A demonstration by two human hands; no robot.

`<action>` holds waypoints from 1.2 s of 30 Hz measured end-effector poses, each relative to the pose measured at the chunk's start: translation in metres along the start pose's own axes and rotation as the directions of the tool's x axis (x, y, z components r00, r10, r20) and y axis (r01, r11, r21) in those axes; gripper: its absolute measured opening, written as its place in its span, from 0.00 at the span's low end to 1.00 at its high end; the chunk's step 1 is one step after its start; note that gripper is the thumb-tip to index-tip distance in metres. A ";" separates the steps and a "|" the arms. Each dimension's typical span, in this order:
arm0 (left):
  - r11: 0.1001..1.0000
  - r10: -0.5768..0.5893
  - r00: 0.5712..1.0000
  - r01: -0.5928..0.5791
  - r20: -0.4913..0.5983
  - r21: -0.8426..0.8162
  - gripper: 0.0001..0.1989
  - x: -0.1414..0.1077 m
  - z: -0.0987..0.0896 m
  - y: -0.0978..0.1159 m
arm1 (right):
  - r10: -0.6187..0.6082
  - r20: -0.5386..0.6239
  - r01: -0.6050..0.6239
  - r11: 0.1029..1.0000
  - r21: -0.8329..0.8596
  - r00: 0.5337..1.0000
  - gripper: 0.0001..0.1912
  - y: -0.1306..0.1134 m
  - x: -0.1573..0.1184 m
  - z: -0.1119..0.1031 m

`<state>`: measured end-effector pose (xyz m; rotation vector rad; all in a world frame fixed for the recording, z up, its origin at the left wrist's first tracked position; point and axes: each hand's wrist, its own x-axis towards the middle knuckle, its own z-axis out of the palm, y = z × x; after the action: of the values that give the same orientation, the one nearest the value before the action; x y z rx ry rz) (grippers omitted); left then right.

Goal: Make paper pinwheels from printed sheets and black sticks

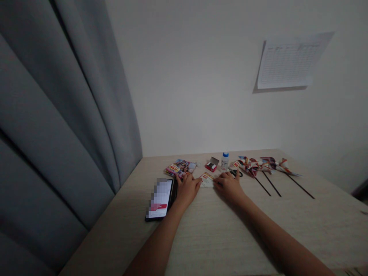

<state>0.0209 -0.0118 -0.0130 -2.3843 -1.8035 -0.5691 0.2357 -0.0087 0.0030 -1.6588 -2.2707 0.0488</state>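
Observation:
A small printed paper (207, 180) lies flat on the table between my two hands. My left hand (188, 188) rests at its left edge, fingers spread and touching the paper. At the right edge is my right hand (228, 184), its fingers apart and lowered onto the paper's side. Black-handled scissors (237, 172) lie just behind my right hand, partly hidden by it. A stack of colourful printed sheets (181, 168) sits behind my left hand. Left of that hand lies a phone (159, 201) with its screen lit.
Behind the paper stand an open red box (212, 165) and a blue-capped bottle (224, 161). Several paper pinwheels (254, 166) with dark sticks lie at the right. A grey curtain (71, 96) hangs at the left, and a printed sheet (289, 63) is on the wall.

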 end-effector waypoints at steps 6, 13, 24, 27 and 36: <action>1.000 -0.013 1.000 0.013 0.010 0.004 0.16 0.000 0.000 0.001 | 0.000 -0.014 -0.001 1.000 -0.013 1.000 0.15 -0.001 0.000 0.001; 1.000 -0.017 1.000 0.018 -0.013 0.010 0.16 0.000 0.003 0.001 | 0.008 -0.026 -0.009 0.999 -0.034 1.000 0.14 -0.001 0.000 0.005; 0.999 -0.035 0.998 0.036 -0.043 0.032 0.15 0.001 0.004 0.002 | 0.026 -0.025 -0.027 0.999 -0.046 0.999 0.14 -0.004 -0.001 0.003; 0.999 -0.036 0.999 0.037 -0.035 0.039 0.15 0.000 0.004 0.003 | 0.025 -0.034 -0.027 0.998 -0.048 0.999 0.13 -0.003 0.000 0.004; 0.998 -0.045 0.998 0.046 -0.034 0.044 0.16 0.000 0.004 0.005 | 0.021 -0.040 -0.024 0.998 -0.057 0.999 0.14 -0.005 -0.001 0.005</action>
<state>0.0261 -0.0122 -0.0156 -2.2973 -1.8413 -0.5628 0.2298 -0.0106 -0.0011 -1.6986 -2.2445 -0.0432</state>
